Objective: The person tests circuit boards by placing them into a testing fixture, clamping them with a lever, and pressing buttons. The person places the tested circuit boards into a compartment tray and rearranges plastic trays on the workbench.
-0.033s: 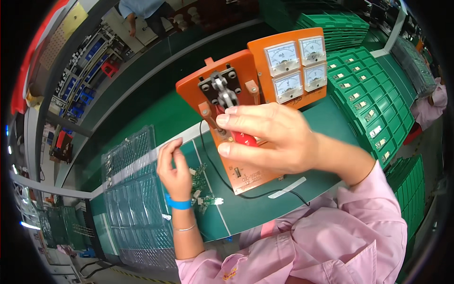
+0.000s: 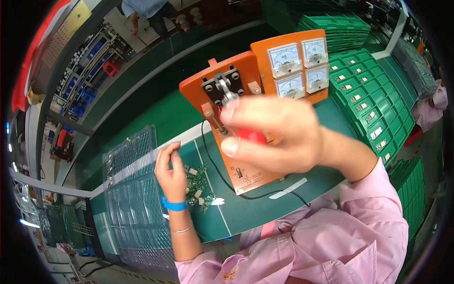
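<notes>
My right hand [image 2: 279,135], smeared by motion, is curled around the red handle [image 2: 254,136] of a metal toggle clamp [image 2: 226,87]. That clamp is mounted on the upright plate of an orange test fixture [image 2: 196,85]. The hand hides the fixture's middle, so I cannot see what lies under the clamp. My left hand [image 2: 169,173], with a blue wristband [image 2: 174,206], hovers by a loose pile of small green circuit boards [image 2: 196,182]. Its fingers are loosely bent, the thumb a little apart, and nothing shows in them.
An orange panel with several dial meters [image 2: 285,60] adjoins the fixture. Green compartment trays [image 2: 373,99] holding small boards stand to the right. Clear plastic trays [image 2: 137,199] lie at left. A black cable [image 2: 246,196] runs around the fixture's base. Another person [image 2: 146,12] stands far off.
My right hand and the red handle have shifted slightly right, and the hand is more blurred. My left hand has moved a little left, baring more of the circuit boards.
</notes>
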`<state>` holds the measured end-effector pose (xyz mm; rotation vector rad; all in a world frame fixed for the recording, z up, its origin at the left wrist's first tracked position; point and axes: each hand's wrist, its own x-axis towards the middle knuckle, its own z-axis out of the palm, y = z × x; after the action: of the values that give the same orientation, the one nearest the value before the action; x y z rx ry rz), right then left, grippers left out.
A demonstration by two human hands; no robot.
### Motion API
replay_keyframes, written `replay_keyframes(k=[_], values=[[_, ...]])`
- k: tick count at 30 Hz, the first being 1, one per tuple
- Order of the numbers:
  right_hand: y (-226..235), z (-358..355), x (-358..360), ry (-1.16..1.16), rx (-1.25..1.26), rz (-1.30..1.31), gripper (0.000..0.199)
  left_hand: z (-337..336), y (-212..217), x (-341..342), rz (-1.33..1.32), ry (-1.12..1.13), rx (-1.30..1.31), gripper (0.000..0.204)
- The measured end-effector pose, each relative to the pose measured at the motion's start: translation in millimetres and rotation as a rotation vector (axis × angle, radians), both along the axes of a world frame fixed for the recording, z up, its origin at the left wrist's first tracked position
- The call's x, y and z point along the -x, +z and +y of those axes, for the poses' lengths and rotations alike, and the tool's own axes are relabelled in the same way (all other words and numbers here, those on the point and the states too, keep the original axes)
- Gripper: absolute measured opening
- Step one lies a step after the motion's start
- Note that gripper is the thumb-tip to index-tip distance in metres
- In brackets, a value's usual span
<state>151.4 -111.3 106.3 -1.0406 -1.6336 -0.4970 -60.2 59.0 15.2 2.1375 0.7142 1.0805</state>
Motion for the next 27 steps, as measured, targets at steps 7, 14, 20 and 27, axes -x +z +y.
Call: replay_keyframes(k=[7, 14, 20, 27], values=[[79, 84, -53, -0.26, 0.562, 0.127, 0.017, 18, -37, 45, 0.455, -0.153, 0.022, 0.021], [23, -11, -7, -0.302, 0.105, -0.194, 0.016, 34, -73, 51, 0.35, -0.007, -0.151, 0.013], [-87, -16, 13, -0.42, 0.587, -0.638, 0.009, 34, -77, 41, 0.122, 0.103, 0.114, 0.017], [-75, -43, -7, -0.321, 0.421, -0.483, 0.003, 38, -76, 46, 0.003, 0.112, 0.347, 0.025]])
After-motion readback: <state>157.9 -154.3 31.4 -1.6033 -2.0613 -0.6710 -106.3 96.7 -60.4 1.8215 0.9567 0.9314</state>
